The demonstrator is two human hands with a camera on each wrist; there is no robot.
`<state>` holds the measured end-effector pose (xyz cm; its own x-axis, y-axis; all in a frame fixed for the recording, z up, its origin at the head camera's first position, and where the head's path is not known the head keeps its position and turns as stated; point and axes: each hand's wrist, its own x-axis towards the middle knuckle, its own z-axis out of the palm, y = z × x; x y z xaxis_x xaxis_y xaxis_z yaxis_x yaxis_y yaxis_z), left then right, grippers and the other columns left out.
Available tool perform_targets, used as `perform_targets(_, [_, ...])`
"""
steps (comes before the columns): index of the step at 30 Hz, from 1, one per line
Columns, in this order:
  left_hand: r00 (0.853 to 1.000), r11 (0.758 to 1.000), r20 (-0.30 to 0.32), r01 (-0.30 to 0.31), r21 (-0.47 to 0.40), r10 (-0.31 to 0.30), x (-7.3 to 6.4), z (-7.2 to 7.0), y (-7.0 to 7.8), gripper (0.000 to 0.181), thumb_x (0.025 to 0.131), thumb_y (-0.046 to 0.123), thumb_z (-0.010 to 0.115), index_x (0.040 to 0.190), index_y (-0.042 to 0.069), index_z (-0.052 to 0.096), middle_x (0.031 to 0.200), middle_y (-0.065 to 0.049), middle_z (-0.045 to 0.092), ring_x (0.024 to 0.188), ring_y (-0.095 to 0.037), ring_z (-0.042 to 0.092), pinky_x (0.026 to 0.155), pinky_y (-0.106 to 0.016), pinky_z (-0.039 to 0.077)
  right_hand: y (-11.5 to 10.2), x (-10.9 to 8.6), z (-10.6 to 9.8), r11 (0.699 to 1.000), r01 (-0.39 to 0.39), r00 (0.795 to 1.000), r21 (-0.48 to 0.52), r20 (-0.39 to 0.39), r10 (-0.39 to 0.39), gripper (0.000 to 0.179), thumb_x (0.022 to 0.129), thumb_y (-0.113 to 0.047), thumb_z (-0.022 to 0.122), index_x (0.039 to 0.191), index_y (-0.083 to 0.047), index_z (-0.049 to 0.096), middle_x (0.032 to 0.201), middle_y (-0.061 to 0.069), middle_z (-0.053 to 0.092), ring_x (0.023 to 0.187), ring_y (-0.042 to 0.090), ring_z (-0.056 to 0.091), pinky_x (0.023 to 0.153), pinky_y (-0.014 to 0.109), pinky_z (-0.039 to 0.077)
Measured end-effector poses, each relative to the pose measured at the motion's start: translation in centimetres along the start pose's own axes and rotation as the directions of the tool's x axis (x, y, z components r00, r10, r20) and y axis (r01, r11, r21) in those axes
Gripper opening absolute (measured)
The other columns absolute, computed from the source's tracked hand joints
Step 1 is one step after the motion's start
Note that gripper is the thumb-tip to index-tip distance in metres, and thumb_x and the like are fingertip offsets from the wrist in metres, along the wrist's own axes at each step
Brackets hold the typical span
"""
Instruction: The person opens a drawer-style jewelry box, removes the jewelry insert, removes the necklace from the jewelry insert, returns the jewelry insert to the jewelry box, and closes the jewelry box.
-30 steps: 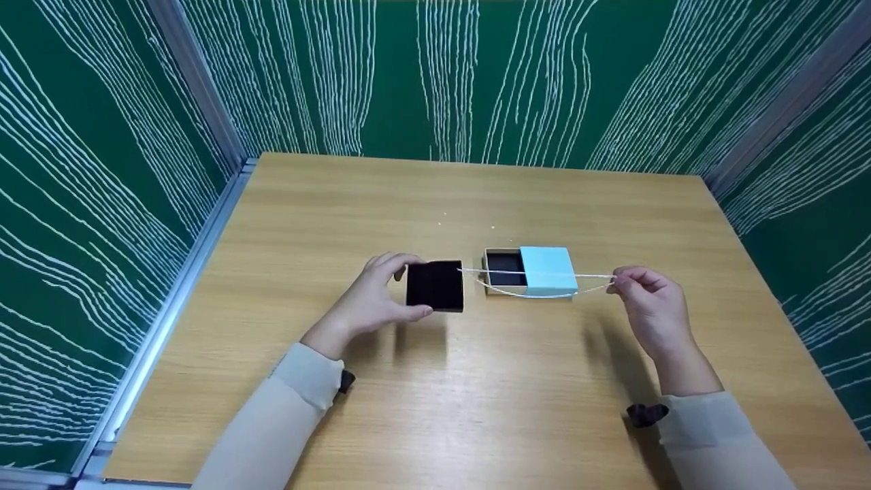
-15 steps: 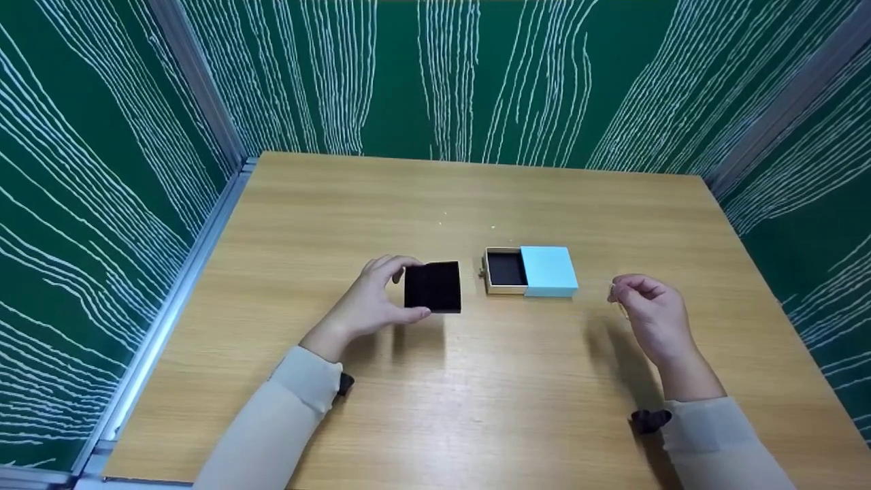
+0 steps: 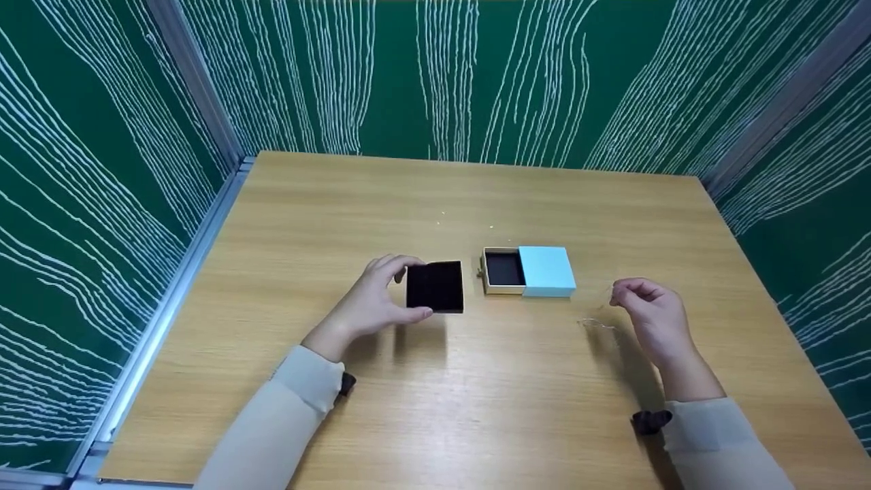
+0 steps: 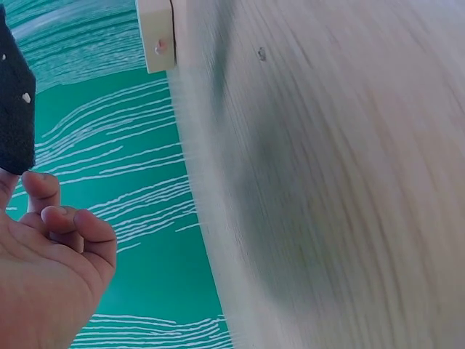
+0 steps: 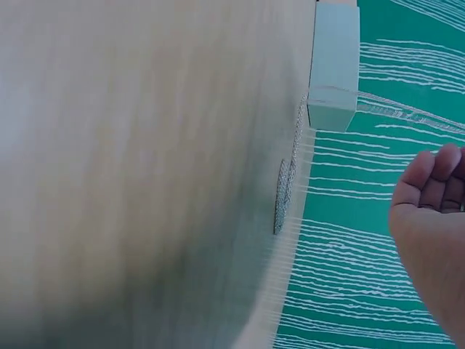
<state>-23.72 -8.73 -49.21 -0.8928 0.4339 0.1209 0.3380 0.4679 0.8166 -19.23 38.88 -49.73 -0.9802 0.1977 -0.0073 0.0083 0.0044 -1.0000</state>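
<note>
My left hand (image 3: 374,299) grips a square black padded insert (image 3: 434,287) by its edges, thumb at the front and fingers behind, raised above the table. In the left wrist view the dark insert (image 4: 16,102) shows small pale spots. On the right, my right hand (image 3: 654,320) pinches a thin silvery chain (image 5: 296,145), which dangles loose and blurred below the fingertips. Between the hands lies a small jewelry box (image 3: 548,271) with a light blue sleeve; its black-lined drawer (image 3: 503,268) is partly pulled out to the left. The pinching fingertips are outside the right wrist view.
The box and hands are over a wooden table (image 3: 326,211). Tiny pale specks (image 3: 491,226) lie behind the box. Green walls (image 3: 395,82) with white wavy lines enclose the back and sides, with metal posts (image 3: 194,75) at the corners.
The chain, earlier stretched from the insert across the box to my right hand, has come away from the insert and now swings below my right fingers. The left hand has hardly moved.
</note>
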Motion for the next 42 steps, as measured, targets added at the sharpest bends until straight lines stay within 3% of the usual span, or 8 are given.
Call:
perform_targets(9, [1.0,1.0,-0.001,-0.002,-0.011,0.002,0.2,0.0,0.7,0.081,0.084,0.042,0.099,0.155,0.026,0.064,0.141,-0.001,0.063,0.132,-0.027,0.05,0.12,-0.059,0.044,0.1,0.5,-1.0,0.969,-0.033,0.998,-0.244,0.043,0.045,0.014,0.111,-0.011,0.071,0.106,-0.005,0.083,0.096,-0.016,0.074,0.1,0.005,0.068,0.095,0.014,0.055])
perform_targets(13, [1.0,1.0,0.001,-0.009,-0.019,0.009,0.4,0.2,0.9,0.082,0.084,0.044,0.099,0.155,0.026,0.063,0.144,-0.001,0.063,0.133,-0.03,0.051,0.12,-0.062,0.045,0.3,0.7,-1.5,0.915,-0.071,0.989,-0.398,0.088,0.115,0.026,0.113,-0.023,0.07,0.122,0.0,0.079,0.1,-0.018,0.072,0.102,0.003,0.064,0.095,0.017,0.055])
perform_targets(16, [1.0,1.0,0.006,-0.011,-0.024,0.011,0.6,0.4,0.9,0.085,0.083,0.043,0.099,0.157,0.023,0.062,0.148,-0.001,0.062,0.135,-0.033,0.052,0.121,-0.064,0.045,0.4,0.8,-1.8,0.854,-0.087,0.979,-0.513,0.113,0.167,0.035,0.114,-0.028,0.069,0.13,0.002,0.076,0.107,-0.015,0.073,0.104,0.003,0.062,0.092,0.018,0.055])
perform_targets(20, [1.0,1.0,0.0,-0.012,-0.016,0.012,0.9,0.6,0.9,0.086,0.083,0.043,0.099,0.158,0.021,0.062,0.146,-0.001,0.062,0.136,-0.036,0.053,0.118,-0.06,0.046,0.4,0.8,-1.9,0.777,-0.091,0.967,-0.623,0.133,0.22,0.039,0.114,-0.03,0.066,0.135,0.002,0.074,0.122,0.001,0.077,0.109,0.008,0.062,0.09,0.018,0.053])
perform_targets(22, [1.0,1.0,-0.007,-0.003,-0.006,0.003,0.9,0.7,0.9,0.086,0.083,0.044,0.1,0.157,0.024,0.062,0.144,-0.001,0.062,0.134,-0.034,0.052,0.116,-0.056,0.046,0.2,0.8,-1.8,0.759,-0.094,0.96,-0.645,0.143,0.24,0.039,0.115,-0.03,0.065,0.136,0.002,0.073,0.129,0.009,0.077,0.113,0.012,0.063,0.091,0.018,0.052])
perform_targets(26, [1.0,1.0,-0.013,0.014,0.011,-0.014,1.1,0.9,0.9,0.085,0.082,0.048,0.099,0.156,0.028,0.062,0.142,0.001,0.062,0.133,-0.029,0.051,0.114,-0.053,0.047,0.2,0.9,-1.7,0.744,-0.101,0.951,-0.661,0.156,0.268,0.038,0.115,-0.03,0.066,0.134,0.002,0.073,0.132,0.014,0.075,0.114,0.016,0.064,0.09,0.02,0.053])
perform_targets(35, [1.0,0.999,-0.012,-0.014,0.043,0.015,1.4,0.8,1.1,0.085,0.083,0.05,0.098,0.156,0.025,0.062,0.138,-0.002,0.062,0.129,-0.026,0.05,0.113,-0.052,0.046,0.5,1.3,-1.4,0.731,-0.046,0.956,-0.681,0.182,0.231,0.035,0.109,-0.02,0.07,0.124,0.011,0.077,0.092,-0.005,0.076,0.081,0.009,0.063,0.069,0.025,0.052])
perform_targets(42, [1.0,0.999,-0.007,-0.011,0.031,0.011,1.4,1.0,1.0,0.085,0.084,0.05,0.098,0.157,0.026,0.061,0.142,0.0,0.062,0.131,-0.03,0.052,0.114,-0.051,0.047,0.1,1.5,-1.3,0.721,-0.04,0.946,-0.692,0.207,0.251,0.038,0.111,-0.024,0.068,0.128,0.009,0.076,0.104,0.001,0.078,0.091,0.013,0.066,0.075,0.027,0.056])
